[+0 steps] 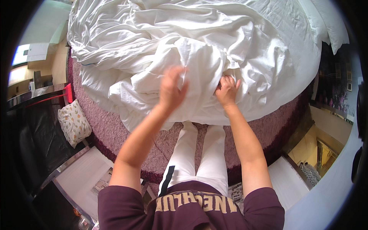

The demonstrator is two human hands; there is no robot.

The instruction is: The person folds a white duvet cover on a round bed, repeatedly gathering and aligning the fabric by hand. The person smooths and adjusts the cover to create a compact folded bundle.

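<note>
White bedding (pixel 195 54), which looks like a duvet or its cover, lies crumpled in deep folds over the near part of the bed. My left hand (pixel 173 87) is blurred, raised just above the cloth with thumb and fingers apart, holding nothing. Low on the right of the bunched fabric, my right hand (pixel 228 89) has its fingers curled at the edge of a gap in the folds; some fingertips are hidden there and the thumb stands away. Whether it pinches the cloth is unclear.
White pillows (pixel 323 23) lie at the bed's upper right. A purple rug (pixel 99 106) surrounds the bed. At the left are a red broom (pixel 68 93) and a patterned cushion (pixel 74 123) beside a black covered surface (pixel 40 138). White-topped furniture (pixel 86 172) stands behind at lower left.
</note>
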